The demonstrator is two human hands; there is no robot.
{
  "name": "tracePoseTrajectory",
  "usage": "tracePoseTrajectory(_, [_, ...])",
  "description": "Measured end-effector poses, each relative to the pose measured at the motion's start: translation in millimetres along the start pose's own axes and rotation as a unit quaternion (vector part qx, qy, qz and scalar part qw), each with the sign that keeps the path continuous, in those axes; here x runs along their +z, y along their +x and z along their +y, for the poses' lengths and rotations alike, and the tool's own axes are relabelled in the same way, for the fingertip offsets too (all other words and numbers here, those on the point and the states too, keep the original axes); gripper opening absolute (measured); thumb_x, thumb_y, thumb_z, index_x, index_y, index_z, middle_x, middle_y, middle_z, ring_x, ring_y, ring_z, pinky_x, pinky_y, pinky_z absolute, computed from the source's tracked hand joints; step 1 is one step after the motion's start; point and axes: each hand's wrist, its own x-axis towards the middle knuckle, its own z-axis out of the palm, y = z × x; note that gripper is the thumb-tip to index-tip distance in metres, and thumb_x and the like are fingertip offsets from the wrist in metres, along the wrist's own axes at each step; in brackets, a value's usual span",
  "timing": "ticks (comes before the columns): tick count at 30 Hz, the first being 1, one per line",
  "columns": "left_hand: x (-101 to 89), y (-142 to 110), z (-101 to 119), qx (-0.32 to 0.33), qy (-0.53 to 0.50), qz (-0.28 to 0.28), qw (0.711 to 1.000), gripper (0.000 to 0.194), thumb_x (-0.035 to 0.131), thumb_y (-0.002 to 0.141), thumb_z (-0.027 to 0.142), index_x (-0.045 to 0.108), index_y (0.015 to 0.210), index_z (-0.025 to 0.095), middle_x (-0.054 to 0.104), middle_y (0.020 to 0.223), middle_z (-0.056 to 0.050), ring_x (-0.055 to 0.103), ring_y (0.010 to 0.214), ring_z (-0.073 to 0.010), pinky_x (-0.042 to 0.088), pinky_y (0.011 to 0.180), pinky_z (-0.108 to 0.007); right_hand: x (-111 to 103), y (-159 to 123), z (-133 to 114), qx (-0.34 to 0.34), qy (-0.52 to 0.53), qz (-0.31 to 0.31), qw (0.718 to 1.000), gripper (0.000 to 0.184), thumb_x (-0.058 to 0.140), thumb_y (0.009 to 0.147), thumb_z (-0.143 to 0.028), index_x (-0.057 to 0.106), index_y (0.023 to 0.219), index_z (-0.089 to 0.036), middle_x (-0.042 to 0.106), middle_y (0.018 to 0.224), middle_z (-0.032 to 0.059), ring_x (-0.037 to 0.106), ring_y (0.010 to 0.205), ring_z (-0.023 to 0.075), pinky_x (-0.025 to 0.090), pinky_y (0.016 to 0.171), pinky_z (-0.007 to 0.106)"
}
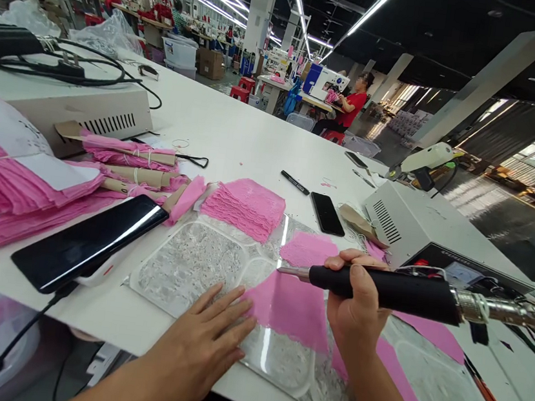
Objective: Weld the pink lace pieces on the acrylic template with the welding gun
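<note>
My right hand (357, 302) is closed around the black handle of a soldering-style hot tool (397, 291), whose metal tip points left just above a piece of pink lace (291, 307). That lace lies on a clear scratched plastic sheet (191, 263). My left hand (204, 342) rests flat with fingers spread on the plastic sheet, fingertips touching the lace's left edge. A second small pink lace piece (307, 250) lies just beyond the tip.
A stack of cut pink lace (245, 205) sits behind the sheet. Pink fabric bundles (15, 189), a large black phone (89, 240), a smaller phone (327, 213), a marker (295, 182) and two white control boxes (421, 222) surround the work. A seated person in red (352, 107) is far behind.
</note>
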Motion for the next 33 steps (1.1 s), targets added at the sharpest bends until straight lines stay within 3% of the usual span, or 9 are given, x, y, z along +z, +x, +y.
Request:
tracePoseTrajectory(7, [1.1, -3, -3, 0.028, 0.043, 0.005, 0.999, 0.037, 0.048, 0.092, 0.018, 0.053, 0.129, 0.017, 0.056, 0.133, -0.009, 0.042, 0.132, -0.0263, 0.04, 0.106, -0.049, -4, 8, -11, -0.027, 0.016, 0.031, 0.999, 0.009, 0.062, 0.07, -0.021, 0.059, 0.078, -0.019, 0.058, 0.083, -0.0012, 0.056, 0.059, 0.0102, 0.048, 0.064, 0.032])
tracePoseTrajectory(13, [4.6, -4, -8, 0.04, 0.037, 0.048, 0.997, 0.036, 0.048, 0.091, 0.017, 0.056, 0.127, 0.017, 0.057, 0.133, -0.006, 0.039, 0.135, -0.0228, 0.029, 0.115, -0.043, -40, 24, -35, -0.062, -0.02, 0.105, 0.992, 0.01, 0.061, 0.062, -0.022, 0.057, 0.07, -0.017, 0.059, 0.075, -0.0008, 0.053, 0.053, 0.0104, 0.045, 0.057, 0.03])
tracePoseTrajectory(17, [3.8, -1, -9, 0.038, 0.03, 0.055, 0.997, 0.034, 0.048, 0.092, 0.019, 0.058, 0.125, 0.019, 0.059, 0.131, -0.005, 0.04, 0.134, -0.0217, 0.027, 0.116, -0.039, -58, 27, -35, -0.06, -0.031, 0.134, 0.989, 0.01, 0.061, 0.063, -0.02, 0.054, 0.07, -0.018, 0.057, 0.073, -0.0023, 0.052, 0.052, 0.0101, 0.045, 0.057, 0.03])
tracePoseTrajectory(24, [0.5, -2, -10, 0.044, 0.052, 0.026, 0.997, 0.035, 0.051, 0.09, 0.019, 0.058, 0.124, 0.015, 0.056, 0.133, -0.007, 0.036, 0.136, -0.0235, 0.018, 0.119, -0.04, -58, 26, -26, -0.058, -0.034, 0.106, 0.992, 0.007, 0.061, 0.065, -0.02, 0.057, 0.071, -0.017, 0.058, 0.076, -0.0007, 0.054, 0.055, 0.0106, 0.046, 0.058, 0.029])
tracePoseTrajectory(33, [0.3, -4, -12, 0.036, 0.044, 0.025, 0.998, 0.036, 0.049, 0.092, 0.021, 0.057, 0.126, 0.018, 0.059, 0.131, -0.006, 0.04, 0.134, -0.0235, 0.028, 0.116, -0.041, -60, 26, -23, -0.063, -0.044, 0.086, 0.993, 0.007, 0.063, 0.069, -0.019, 0.056, 0.07, -0.018, 0.058, 0.076, -0.0012, 0.055, 0.056, 0.0113, 0.047, 0.059, 0.03])
